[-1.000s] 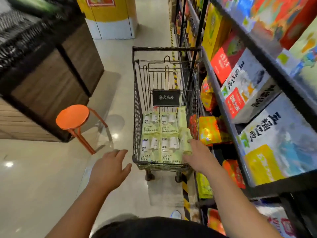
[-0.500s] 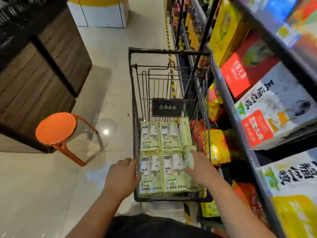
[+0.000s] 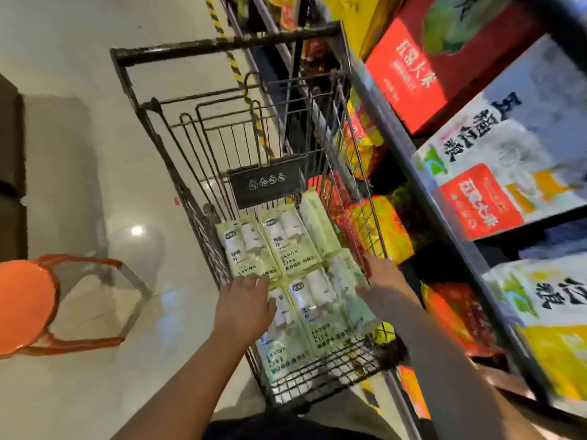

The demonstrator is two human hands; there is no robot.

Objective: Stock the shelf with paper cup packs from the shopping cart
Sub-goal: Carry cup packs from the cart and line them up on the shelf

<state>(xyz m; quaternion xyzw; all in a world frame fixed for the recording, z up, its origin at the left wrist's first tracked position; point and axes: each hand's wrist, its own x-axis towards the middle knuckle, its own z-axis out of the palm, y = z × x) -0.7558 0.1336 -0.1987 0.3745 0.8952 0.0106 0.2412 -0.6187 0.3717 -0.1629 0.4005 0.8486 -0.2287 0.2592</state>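
Note:
A black wire shopping cart (image 3: 222, 46) stands in the aisle against the shelf (image 3: 409, 160) on the right. Several pale green paper cup packs (image 3: 282, 239) lie flat in its basket. My left hand (image 3: 244, 304) reaches over the cart's left rim, with spread fingers resting on the near left pack (image 3: 279, 344). My right hand (image 3: 386, 285) lies on the right side of the near right pack (image 3: 346, 300), fingers apart. Neither hand has closed around a pack.
An orange stool (image 3: 25, 309) stands on the floor to the left. The shelf holds large rice boxes (image 3: 495, 154) above and bright red and yellow bags (image 3: 378, 227) below. A dark wooden counter (image 3: 9, 144) sits at far left.
The view has come closer and tilted. Both hands have moved forward into the cart basket: the left from the rim onto the near left pack, the right staying at the right pack.

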